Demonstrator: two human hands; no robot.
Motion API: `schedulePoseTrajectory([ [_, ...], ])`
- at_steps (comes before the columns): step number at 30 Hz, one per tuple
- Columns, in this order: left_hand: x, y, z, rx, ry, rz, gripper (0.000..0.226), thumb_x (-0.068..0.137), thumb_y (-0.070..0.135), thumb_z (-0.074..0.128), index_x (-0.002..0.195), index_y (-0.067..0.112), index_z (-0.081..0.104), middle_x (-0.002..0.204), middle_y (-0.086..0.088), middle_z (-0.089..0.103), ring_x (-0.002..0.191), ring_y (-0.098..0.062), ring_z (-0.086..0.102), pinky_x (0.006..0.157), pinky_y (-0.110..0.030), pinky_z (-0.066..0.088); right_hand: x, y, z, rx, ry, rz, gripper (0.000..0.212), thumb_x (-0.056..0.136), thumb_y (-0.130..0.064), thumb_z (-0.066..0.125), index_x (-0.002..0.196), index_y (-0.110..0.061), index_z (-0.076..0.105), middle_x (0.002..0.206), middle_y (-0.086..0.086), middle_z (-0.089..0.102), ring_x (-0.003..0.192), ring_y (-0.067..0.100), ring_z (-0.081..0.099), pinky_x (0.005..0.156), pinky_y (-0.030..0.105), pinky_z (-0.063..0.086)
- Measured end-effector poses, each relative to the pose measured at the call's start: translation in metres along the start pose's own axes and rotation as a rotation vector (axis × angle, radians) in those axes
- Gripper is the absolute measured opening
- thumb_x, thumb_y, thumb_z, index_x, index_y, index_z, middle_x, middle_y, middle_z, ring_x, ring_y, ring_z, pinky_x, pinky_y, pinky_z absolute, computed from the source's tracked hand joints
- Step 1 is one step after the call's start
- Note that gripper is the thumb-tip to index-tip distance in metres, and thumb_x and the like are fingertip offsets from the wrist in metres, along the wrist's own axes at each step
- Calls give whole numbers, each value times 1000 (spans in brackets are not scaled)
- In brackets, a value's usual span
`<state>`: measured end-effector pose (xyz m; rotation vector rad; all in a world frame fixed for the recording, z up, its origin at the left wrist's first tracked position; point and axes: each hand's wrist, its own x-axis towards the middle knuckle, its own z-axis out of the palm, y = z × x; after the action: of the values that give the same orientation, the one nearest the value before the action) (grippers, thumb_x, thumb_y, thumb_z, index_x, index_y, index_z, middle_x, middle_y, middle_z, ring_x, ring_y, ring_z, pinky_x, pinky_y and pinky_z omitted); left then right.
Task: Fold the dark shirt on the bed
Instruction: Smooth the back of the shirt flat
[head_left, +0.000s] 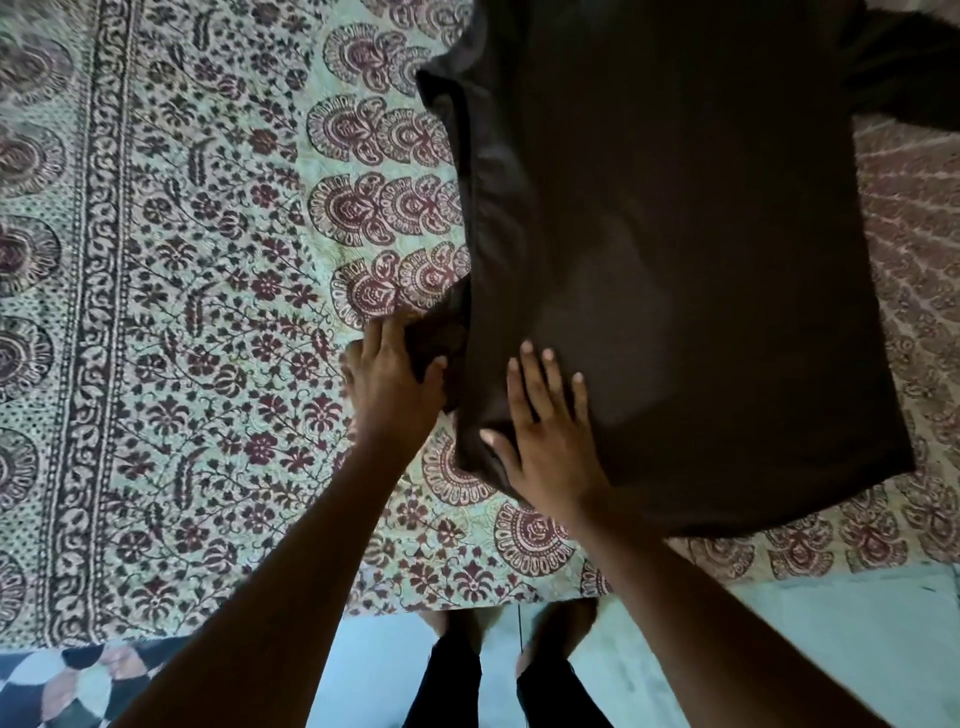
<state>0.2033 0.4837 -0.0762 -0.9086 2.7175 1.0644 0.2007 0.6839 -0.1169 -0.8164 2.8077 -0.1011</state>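
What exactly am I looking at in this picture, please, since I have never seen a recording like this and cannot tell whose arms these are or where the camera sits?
There is no machine here. One wide-angle camera is worn on a person's head and looks down, so the two bare arms are the wearer's own, and their feet show on the floor below. A dark shirt lies spread on a bed covered by a patterned bedspread. The right hand lies flat on the shirt's near corner, fingers straight, pressing it down. The left hand grips a bunched bit of dark cloth at the shirt's left edge, probably a sleeve being tucked.
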Motion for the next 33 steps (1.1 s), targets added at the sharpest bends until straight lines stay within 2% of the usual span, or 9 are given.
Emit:
schedulePoseTrajectory([
  [4,24,9,-8,40,-113,-32,59,87,27,77,138,17,51,134,-7,62,128,-31,52,110,-54,40,-11,1,-6,185,139,-57,54,104,-43,46,146,-9,53,164,14,35,153,31,31,119,56,34],
  [6,29,11,-20,-71,-53,-46,32,91,15,72,122,13,66,109,-2,72,95,-17,68,85,-30,58,2,1,-16,294,260,15,43,103,-35,53,135,-9,63,149,14,55,137,30,53,110,50,47],
  [8,35,14,-37,-212,83,-123,24,92,5,68,116,8,71,102,0,66,77,-5,63,63,-9,52,27,1,-31,390,333,105,35,102,-31,55,127,-10,68,133,9,64,118,26,64,98,39,55],
  [11,48,6,-66,-270,370,-225,21,95,7,63,115,0,62,115,-10,57,98,-16,52,76,-16,41,81,-13,-57,660,337,164,22,101,-23,58,112,-10,71,109,4,72,90,18,72,77,40,62],
  [14,68,-6,-96,-440,513,-229,18,94,5,60,111,3,57,105,-11,65,93,-16,58,77,-31,50,144,-41,-84,1203,97,397,19,104,-20,59,95,-9,71,90,13,76,79,29,76,77,52,63],
  [19,78,-16,-134,-809,354,-254,20,94,-5,59,108,8,65,97,-1,71,94,-13,68,75,-25,59,247,-78,-113,1541,-289,731,62,87,-72,59,109,-14,62,120,19,67,99,36,72,84,51,63],
  [23,88,-39,-140,-1043,135,-401,35,94,-3,56,121,12,72,115,-10,76,108,-28,73,89,-44,58,300,-102,-120,1727,-224,834,65,75,-50,83,123,-14,57,125,13,67,110,33,68,96,56,57],
  [27,107,-68,-151,-919,484,-338,23,95,2,63,113,15,71,104,0,75,100,-15,72,83,-31,60,333,-110,-120,1931,-138,955,47,85,-6,78,126,-11,56,120,19,69,104,37,70,82,52,61],
  [33,143,-108,-179,-914,566,-233,26,83,-20,52,104,-11,66,92,-5,67,83,-5,67,68,-18,55,337,-119,-111,2292,-14,896,44,101,-38,56,134,-10,58,119,19,72,111,37,67,91,53,57],
])
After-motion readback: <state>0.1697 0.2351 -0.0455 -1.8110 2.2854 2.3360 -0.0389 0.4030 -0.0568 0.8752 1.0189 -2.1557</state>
